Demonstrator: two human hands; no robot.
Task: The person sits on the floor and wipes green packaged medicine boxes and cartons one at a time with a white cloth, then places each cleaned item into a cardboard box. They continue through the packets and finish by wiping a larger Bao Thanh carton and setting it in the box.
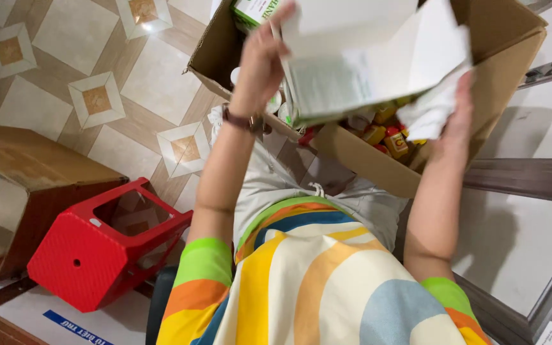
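the left hand [260,64] is closed on the left edge of a pale open carton [352,61], thumb up along its side and fingers curled behind it, so the grip is a firm hold on the carton. the right hand [458,121] holds the carton's other side from below, its fingers hidden behind a bunch of crumpled white paper [432,112] that it presses against the carton's lower right corner; how far those fingers are curled i cannot tell. the carton hangs in the air between both hands, tilted, its white flaps spread upward and its greenish printed face turned toward the camera. it sits just above and partly inside the mouth of a large brown cardboard box [506,57] that rests on the person's lap. inside that box, below the carton, lie small yellow and red packets [388,137], and a green and white box [253,11] shows at its far left corner. a dark band sits on the left wrist [237,118]. nearer the camera are grey shorts and a striped shirt [314,275] in yellow, orange, green and blue. to the left, on the patterned tile floor [97,96], a red plastic stool [100,246] lies tipped on its side, touching a brown wooden box [27,185].
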